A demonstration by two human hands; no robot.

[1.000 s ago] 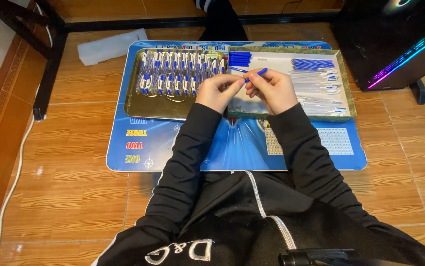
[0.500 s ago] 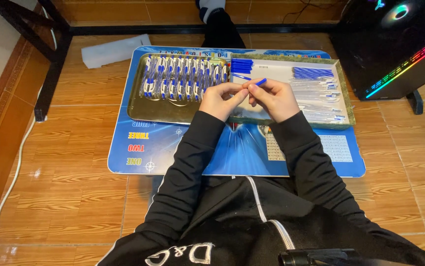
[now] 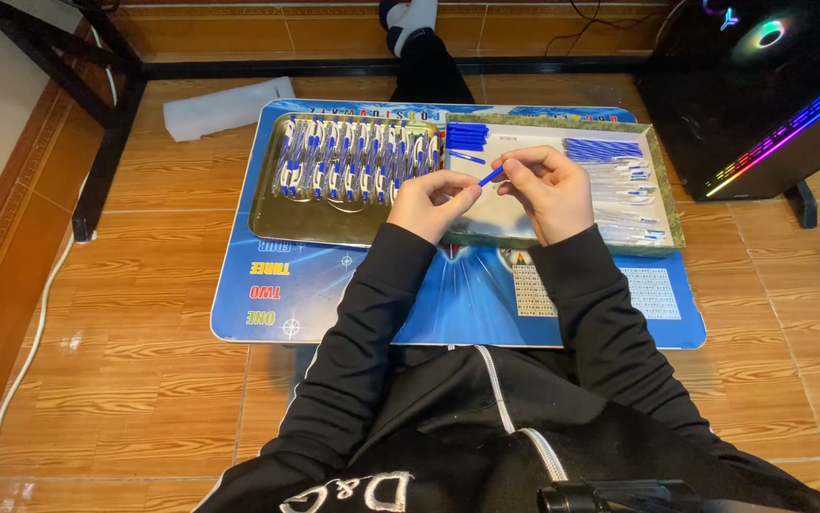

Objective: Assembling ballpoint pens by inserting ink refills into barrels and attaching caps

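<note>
Your right hand [image 3: 545,190] pinches a small blue cap [image 3: 492,176] at its fingertips; your left hand [image 3: 431,202] is curled shut just beside it, fingertips meeting the cap — what it grips is hidden. Both hover over the white tray [image 3: 514,223], near its left edge. A slip could drop the cap among the loose caps [image 3: 467,138] at the far side. The gold tray [image 3: 272,214] of finished pens [image 3: 353,157] lies close left — mind your elbow. Open mat [image 3: 467,304] lies nearer you.
</note>
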